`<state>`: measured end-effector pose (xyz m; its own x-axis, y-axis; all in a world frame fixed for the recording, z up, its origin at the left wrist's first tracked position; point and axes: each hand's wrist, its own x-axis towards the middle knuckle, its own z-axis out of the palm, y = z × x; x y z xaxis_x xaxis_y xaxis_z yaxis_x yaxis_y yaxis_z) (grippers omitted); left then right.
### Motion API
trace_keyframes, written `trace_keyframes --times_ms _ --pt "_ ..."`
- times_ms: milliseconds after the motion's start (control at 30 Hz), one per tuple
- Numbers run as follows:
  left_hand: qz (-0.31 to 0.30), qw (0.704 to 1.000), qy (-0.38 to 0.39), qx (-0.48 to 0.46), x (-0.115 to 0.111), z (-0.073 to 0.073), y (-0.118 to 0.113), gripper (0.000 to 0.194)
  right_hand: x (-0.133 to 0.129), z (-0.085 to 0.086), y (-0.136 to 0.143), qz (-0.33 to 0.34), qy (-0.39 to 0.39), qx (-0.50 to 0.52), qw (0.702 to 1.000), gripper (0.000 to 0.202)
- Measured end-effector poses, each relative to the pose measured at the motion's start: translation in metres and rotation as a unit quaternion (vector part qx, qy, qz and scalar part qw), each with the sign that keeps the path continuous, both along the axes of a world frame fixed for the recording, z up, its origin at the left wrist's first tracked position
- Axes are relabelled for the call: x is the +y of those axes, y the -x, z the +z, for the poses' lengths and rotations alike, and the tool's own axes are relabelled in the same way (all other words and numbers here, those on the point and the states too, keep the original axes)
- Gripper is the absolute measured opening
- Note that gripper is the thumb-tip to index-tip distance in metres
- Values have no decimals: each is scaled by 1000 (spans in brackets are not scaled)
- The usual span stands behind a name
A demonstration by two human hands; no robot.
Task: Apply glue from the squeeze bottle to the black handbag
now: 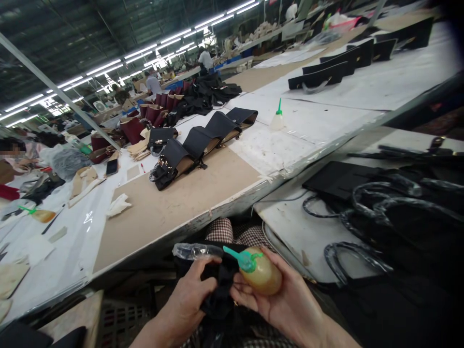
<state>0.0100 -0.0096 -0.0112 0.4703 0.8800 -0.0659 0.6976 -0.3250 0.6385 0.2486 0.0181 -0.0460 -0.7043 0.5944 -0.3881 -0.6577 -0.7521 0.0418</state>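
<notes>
Over my lap lies a black bag piece (221, 295) with a plastic-wrapped handle (197, 251) along its top. My left hand (190, 295) grips the black material between thumb and fingers. In my right hand (279, 295) rests a squeeze bottle (263, 275) of yellowish glue, tilted, its green nozzle (239, 256) pointing to the upper left over the bag piece. The fingertips of that hand also come close to the black material; whether they pinch it is hard to tell.
Black bag bodies (201, 140) stand in a row on the table's brown board (174, 208). Another glue bottle (277, 118) stands behind them, and one lies (43, 215) at the far left. To my right, a side table (290, 232) carries bags with wrapped handles (355, 261). People work farther back.
</notes>
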Motion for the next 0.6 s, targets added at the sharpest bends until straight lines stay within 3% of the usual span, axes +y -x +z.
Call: trace_keyframes --times_ms 167,333,500,600 --pt "-83 989 -109 46 -1 -16 6 28 0 3 -4 6 -6 27 1000 50" --pt "-136 985 -102 26 3 -26 13 27 -7 4 -11 5 28 39 999 55" --pt "-36 992 -84 -87 22 -9 22 22 -4 6 -28 24 -37 -2 999 66" --pt "33 992 -6 -124 31 15 28 14 0 5 -32 -6 -57 -52 997 49"
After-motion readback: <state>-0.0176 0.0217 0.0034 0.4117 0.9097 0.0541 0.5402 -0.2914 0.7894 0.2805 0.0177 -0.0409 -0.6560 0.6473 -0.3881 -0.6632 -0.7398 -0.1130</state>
